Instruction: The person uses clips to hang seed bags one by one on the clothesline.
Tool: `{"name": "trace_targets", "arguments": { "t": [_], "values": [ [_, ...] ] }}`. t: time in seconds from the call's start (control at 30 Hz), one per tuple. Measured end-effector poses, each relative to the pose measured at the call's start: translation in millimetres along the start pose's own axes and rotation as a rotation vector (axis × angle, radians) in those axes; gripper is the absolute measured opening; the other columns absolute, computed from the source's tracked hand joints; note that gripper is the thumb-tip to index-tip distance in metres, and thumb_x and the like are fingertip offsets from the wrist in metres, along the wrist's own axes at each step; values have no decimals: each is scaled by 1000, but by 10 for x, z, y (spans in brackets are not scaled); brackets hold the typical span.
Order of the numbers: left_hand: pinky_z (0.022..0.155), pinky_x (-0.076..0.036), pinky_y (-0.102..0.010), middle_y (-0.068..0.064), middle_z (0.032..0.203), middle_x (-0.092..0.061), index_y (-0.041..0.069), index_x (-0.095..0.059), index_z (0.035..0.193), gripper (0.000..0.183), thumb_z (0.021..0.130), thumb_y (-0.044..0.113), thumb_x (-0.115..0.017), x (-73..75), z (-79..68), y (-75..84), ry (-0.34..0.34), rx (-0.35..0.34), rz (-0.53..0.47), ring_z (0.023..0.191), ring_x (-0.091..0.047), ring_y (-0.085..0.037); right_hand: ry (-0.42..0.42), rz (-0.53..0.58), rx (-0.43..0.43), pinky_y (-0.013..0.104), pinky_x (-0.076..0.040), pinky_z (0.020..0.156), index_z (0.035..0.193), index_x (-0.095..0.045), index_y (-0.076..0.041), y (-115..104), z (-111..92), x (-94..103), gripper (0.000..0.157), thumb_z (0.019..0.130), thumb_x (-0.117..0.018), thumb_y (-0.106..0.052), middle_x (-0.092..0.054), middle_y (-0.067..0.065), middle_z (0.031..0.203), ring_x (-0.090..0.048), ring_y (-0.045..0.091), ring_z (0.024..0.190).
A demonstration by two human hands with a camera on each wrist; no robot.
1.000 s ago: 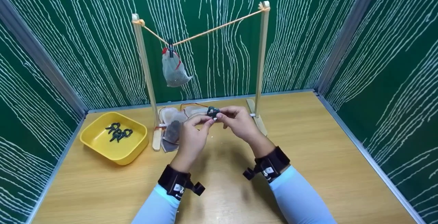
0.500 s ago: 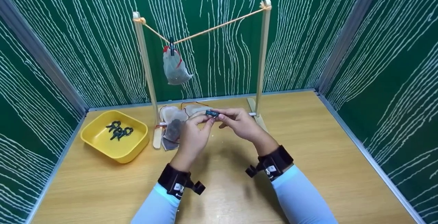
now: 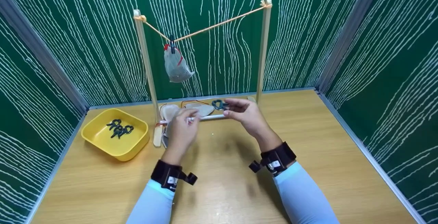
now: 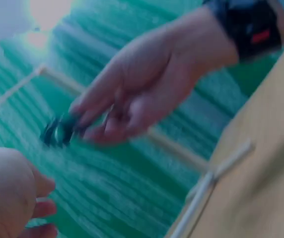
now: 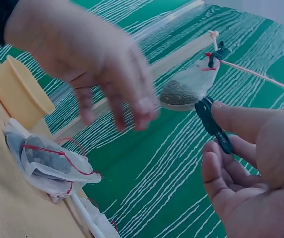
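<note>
My right hand (image 3: pixel 251 119) pinches a dark green plastic spring clip (image 3: pixel 218 104) between thumb and fingers, in the air in front of the stand. In the right wrist view the clip (image 5: pixel 210 119) points up past the thumb. My left hand (image 3: pixel 181 128) is apart from it on the left, holding nothing, with loosely bent fingers; it is blurred in the right wrist view. Behind and below the left hand lie several white mesh drawstring bags (image 3: pixel 202 109) with red cords. One filled mesh bag (image 3: pixel 177 68) hangs from the orange string (image 3: pixel 219 25) by another clip (image 3: pixel 172 44).
Two wooden posts (image 3: pixel 147 66) hold up the sagging string, with a white rod (image 3: pixel 214 117) joining them low down. A yellow tub (image 3: pixel 102 146) with several spring clips (image 3: pixel 118 129) stands at the left. Green panels (image 3: pixel 308 46) enclose the wooden table.
Both hands were together at the clip. The left hand has let go and moved left and down, while the right hand has moved slightly right and up with the clip.
</note>
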State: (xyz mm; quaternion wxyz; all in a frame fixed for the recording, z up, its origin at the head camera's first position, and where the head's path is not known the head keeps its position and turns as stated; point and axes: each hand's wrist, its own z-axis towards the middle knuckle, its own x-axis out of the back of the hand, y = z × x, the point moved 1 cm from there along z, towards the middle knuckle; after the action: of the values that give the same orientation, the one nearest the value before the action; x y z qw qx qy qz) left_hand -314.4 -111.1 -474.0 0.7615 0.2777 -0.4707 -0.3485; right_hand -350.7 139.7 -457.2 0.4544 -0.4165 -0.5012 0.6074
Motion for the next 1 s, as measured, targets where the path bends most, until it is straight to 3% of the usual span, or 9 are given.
{"name": "trace_targets", "arguments": {
  "t": [0.13,0.27,0.37,0.47,0.63,0.77,0.87,1.0],
  "values": [
    [126,-49,-62,-26,153,-65,3,-71,148,47,105,22,-76,63,98,-347,-9,136,140,146,-62,-47,102,115,-2,24,-67,92,140,-76,4,-3,23,54,46,95,-84,11,-81,-1,108,-76,12,101],
    [126,-46,-70,-29,164,-52,4,-51,166,66,107,25,-75,58,123,-611,-84,243,229,155,-50,-50,181,106,-4,22,-66,92,138,-76,3,-7,38,92,44,95,-85,10,-81,-1,106,-76,12,101],
    [125,-42,-76,-29,170,-49,6,-43,171,74,107,27,-76,33,119,-722,-153,288,291,161,-41,-52,197,82,-27,21,-66,94,140,-75,4,-6,48,107,43,98,-83,7,-80,0,108,-77,11,101],
    [127,-35,-79,-30,173,-48,7,-34,175,81,109,32,-74,8,114,-782,-195,331,319,163,-36,-54,191,36,-55,20,-65,94,141,-73,4,-8,62,119,39,103,-79,5,-80,2,113,-78,9,101],
    [132,-27,-80,-29,177,-44,10,-18,180,82,117,42,-60,-7,128,-805,-191,379,300,166,-34,-55,190,-42,-75,21,-66,92,139,-70,1,-17,83,145,31,108,-72,3,-79,9,120,-79,13,106],
    [133,-26,-79,-24,182,-37,9,-15,182,80,118,36,-56,-15,128,-810,-182,389,316,168,-30,-53,194,-78,-62,26,-67,94,140,-68,1,-20,82,160,30,110,-70,1,-79,11,121,-79,18,110],
    [133,-26,-79,-25,182,-36,7,-19,181,80,117,32,-59,-22,122,-821,-178,396,343,171,-27,-51,201,-114,-33,30,-68,95,140,-69,1,-19,73,164,29,111,-69,-1,-80,9,117,-79,16,106],
    [127,-36,-78,-28,174,-48,4,-43,172,68,113,33,-60,-21,112,-833,-176,391,368,166,-37,-51,209,-131,15,29,-68,90,135,-73,3,-19,62,164,25,111,-70,-1,-83,5,109,-79,11,96]
  ]
}}
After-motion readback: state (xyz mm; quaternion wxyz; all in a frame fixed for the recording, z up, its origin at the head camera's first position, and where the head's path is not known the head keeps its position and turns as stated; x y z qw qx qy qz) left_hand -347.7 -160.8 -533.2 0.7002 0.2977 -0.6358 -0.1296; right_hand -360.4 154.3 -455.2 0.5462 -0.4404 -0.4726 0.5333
